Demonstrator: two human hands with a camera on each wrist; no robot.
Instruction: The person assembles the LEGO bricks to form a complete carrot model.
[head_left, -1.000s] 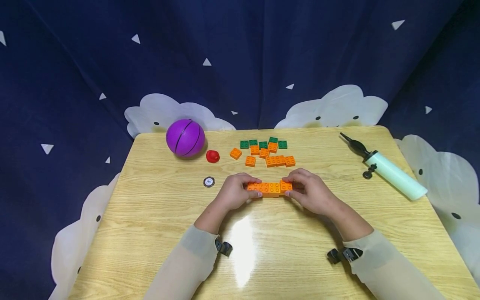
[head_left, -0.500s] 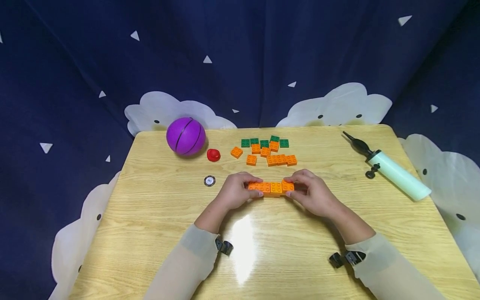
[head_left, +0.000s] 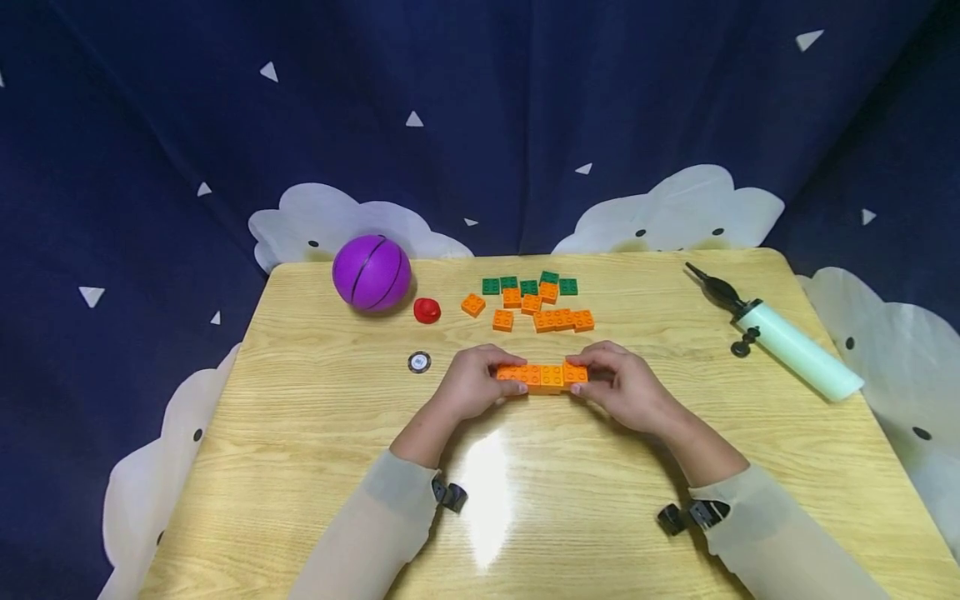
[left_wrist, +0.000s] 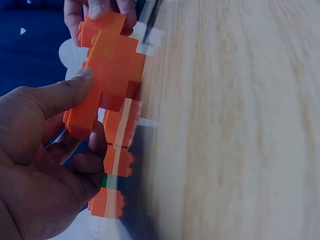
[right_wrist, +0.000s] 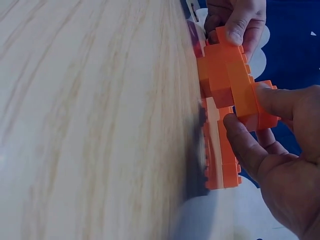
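Note:
An assembly of orange building bricks point(head_left: 551, 377) stands mid-table in the head view, stepped and narrower toward the bottom in both wrist views. My left hand point(head_left: 468, 385) grips its left end, thumb on the near side and fingers behind. At the other end my right hand point(head_left: 622, 390) pinches a square brick point(head_left: 575, 372) that sits one level higher than the long row. In the right wrist view the right thumb point(right_wrist: 275, 100) presses that brick's side, while the forefinger point(right_wrist: 242, 140) lies along its other side. The palms hide little of the bricks.
Behind the hands lie several loose orange bricks point(head_left: 503, 320), a joined orange row point(head_left: 553, 320) and several green bricks point(head_left: 568, 287). Leftward are a poker chip point(head_left: 419, 362), a small red cap-shaped piece point(head_left: 427, 311) and a purple ball point(head_left: 371, 273). A hand pump point(head_left: 795, 348) lies at right.
The whole head view has shifted slightly since the first frame. Both hands hold the same brick assembly in nearly the same place.

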